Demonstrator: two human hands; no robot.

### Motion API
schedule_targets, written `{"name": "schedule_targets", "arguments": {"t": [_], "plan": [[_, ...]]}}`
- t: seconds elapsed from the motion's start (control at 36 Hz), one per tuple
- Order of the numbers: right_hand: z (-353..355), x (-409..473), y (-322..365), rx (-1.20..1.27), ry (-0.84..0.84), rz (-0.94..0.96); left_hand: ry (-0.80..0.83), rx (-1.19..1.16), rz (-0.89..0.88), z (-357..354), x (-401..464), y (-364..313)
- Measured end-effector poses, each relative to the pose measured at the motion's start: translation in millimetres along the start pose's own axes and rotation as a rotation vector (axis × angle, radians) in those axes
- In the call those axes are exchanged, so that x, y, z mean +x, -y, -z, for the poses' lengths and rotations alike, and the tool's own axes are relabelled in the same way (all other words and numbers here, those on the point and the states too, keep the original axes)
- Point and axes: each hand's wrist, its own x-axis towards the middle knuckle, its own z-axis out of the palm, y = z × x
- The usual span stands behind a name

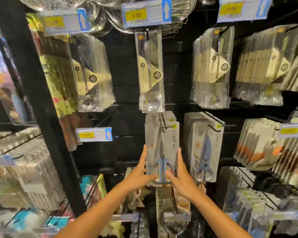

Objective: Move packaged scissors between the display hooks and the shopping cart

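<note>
On the hook point(163, 125), grey-carded blue-handled scissors pack point(162, 148) between both hands.

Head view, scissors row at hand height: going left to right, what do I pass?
Yellow 5.00 price tag → left hand → held scissors pack → right hand → next scissors pack → orange-handled packs.

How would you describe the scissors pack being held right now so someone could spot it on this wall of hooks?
On the black display wall, find the lower row of hooks under the hanging ladle pack. Two stacks of grey scissors packs hang side by side there. The scissors pack is the front one of the left stack, with the left hand and right hand at its lower edges; the neighbouring right stack is untouched.
</note>
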Motion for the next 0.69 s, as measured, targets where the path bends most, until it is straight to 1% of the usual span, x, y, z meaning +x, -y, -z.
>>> {"name": "schedule_targets", "arguments": {"t": [0.14, 0.22, 0.31, 0.39, 0.5, 0.58, 0.69], "plan": [[0, 22, -4, -0.061, -0.005, -0.033, -0.076, 0.015, 0.042, -5, 17, 0], [1, 29, -15, -0.082, -0.026, -0.013, -0.052, 0.079, 0.030, -11, 25, 5], [-2, 32, -28, -0.089, -0.039, -0.026, -0.064, 0.157, 0.053, -11, 25, 10], [-8, 27, -42, -0.109, -0.003, -0.083, -0.096, 0.238, 0.116, -12, 18, 19], [-18, 5, -52, -0.097, 0.057, -0.083, -0.122, 0.400, 0.201, -13, -8, 44], [-29, -15, -50, -0.145, 0.107, -0.097, -0.115, 0.503, 0.129, -15, -38, 61], [-49, -41, -40, -0.226, 0.185, -0.006, -0.095, 0.606, 0.045, -19, -85, 76]]}}
